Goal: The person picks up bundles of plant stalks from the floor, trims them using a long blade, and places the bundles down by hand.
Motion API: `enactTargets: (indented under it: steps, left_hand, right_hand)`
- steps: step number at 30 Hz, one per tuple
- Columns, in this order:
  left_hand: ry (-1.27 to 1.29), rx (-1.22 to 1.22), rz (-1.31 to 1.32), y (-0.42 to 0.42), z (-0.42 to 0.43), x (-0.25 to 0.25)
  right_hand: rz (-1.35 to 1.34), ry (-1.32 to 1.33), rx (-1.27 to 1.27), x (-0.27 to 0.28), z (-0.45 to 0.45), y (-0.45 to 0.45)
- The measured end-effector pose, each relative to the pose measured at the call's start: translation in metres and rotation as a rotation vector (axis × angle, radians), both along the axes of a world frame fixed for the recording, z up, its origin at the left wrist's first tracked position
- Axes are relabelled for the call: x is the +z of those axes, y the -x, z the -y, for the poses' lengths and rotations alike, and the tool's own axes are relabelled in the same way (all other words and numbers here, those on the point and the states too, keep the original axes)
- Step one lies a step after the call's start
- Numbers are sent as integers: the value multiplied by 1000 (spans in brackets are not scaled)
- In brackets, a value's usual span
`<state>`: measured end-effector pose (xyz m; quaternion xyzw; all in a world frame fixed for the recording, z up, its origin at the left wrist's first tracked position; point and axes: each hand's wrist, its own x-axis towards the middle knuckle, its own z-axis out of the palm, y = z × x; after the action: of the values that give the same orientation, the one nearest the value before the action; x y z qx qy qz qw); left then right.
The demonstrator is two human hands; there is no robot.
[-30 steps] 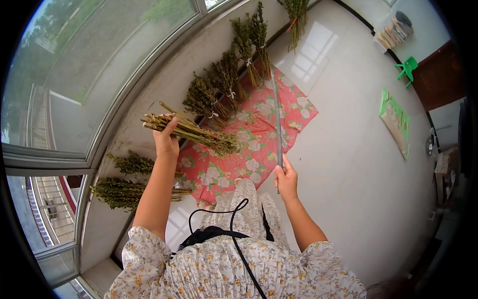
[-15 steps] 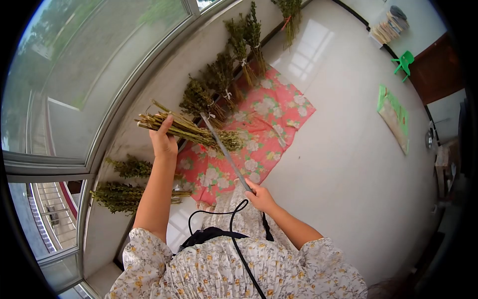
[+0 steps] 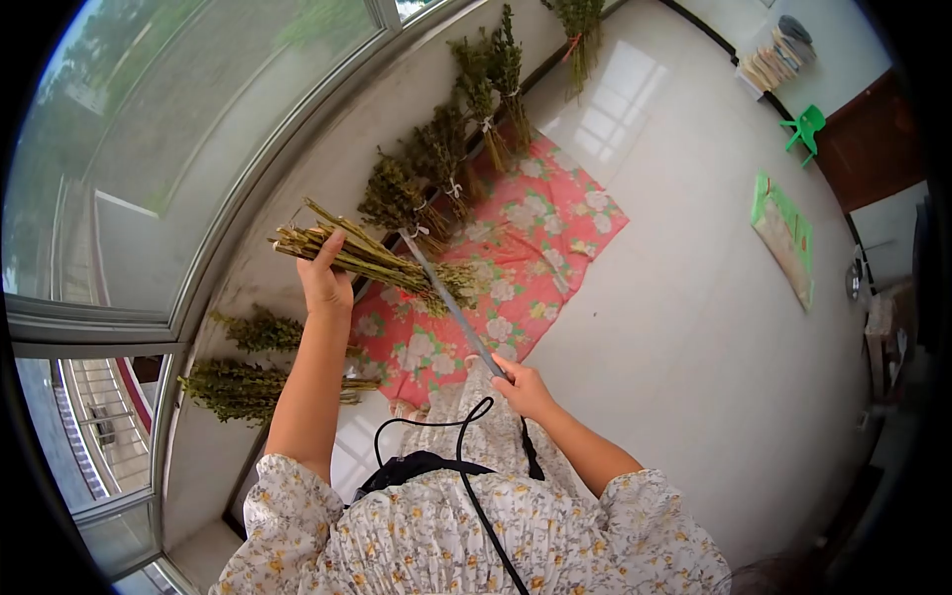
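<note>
My left hand (image 3: pixel 325 278) is closed around a bundle of dried plant stems (image 3: pixel 372 256), its bare stem ends pointing up and left. The leafy tips hang down to the right. In my right hand (image 3: pixel 526 389) is a long, straight grey stick (image 3: pixel 458 315), gripped by its lower end. The stick crosses over the bundle near the leafy tips; whether they touch I cannot tell. Below both hands a red floral cloth (image 3: pixel 555 238) lies spread on the floor.
Tied plant bundles (image 3: pixel 397 193) lean along the wall beneath the window, with more bundles (image 3: pixel 238 390) at the lower left. A black cable (image 3: pixel 476 496) hangs across my front. A green chair (image 3: pixel 805 129) and a green-edged bag (image 3: pixel 783 238) are at the right.
My right hand and the stick have shifted slightly, with the hand a little higher. My left hand and its bundle stay nearly in place.
</note>
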<state>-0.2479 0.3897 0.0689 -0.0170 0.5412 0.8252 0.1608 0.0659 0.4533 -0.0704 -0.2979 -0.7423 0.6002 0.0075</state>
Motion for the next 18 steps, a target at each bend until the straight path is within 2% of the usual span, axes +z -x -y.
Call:
enactTargets:
  steps: [2,3,5,8,9,11,15,17,18]
  left_hand:
    - [30,24,19,0,0,0]
    - [5,3,6,2,1,-2]
    - [-19,-21,-10,5,5,-8]
    - [-8,-36,-18,8,7,-14]
    - [-30,-54,-34,7,8,-14]
    - [-51,-66,-48,5,10,-12]
    - [-26,-24,-31,5,5,-6]
    - [-36,-32,-28,5,8,-7]
    - [-29,-43,-37,5,9,-10]
  right_hand:
    - [21,212,-250,8,-11,2]
    - [22,214,-246,3,-10,0]
    - [-47,-3,-15,-10,-4,-5]
    - [96,149,-77,12,-24,0]
    - [99,152,-74,10,-21,1]
    - [45,154,-236,2,-12,3]
    - [20,175,-60,-2,-7,4]
    - [39,191,-307,8,-5,9]
    - [41,189,-307,7,-1,9]
